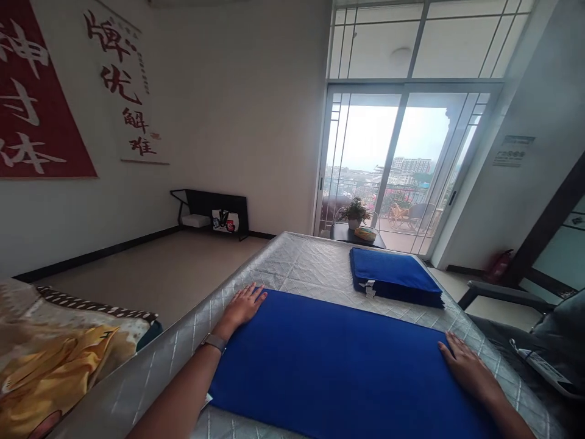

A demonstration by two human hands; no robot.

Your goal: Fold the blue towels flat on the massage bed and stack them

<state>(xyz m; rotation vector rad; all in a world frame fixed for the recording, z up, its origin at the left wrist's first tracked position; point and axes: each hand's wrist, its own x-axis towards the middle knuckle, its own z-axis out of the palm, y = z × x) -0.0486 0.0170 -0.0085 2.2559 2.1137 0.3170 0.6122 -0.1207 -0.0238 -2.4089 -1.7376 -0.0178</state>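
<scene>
A flat, rectangular, royal-blue fabric panel (338, 360) is lying between the left and right edges of the silver-grey quilted mattress (301, 259) — its long axis running from the left hand (244, 305) to the right hand (470, 369) — while both are resting palm-down at its far corners, fingers extended, gripping nothing.

The blue cloth (347, 366) looked smooth and matt, the silvery quilted cover (306, 265) glossy like plastic, the door panes (363, 137) glass.
</scene>
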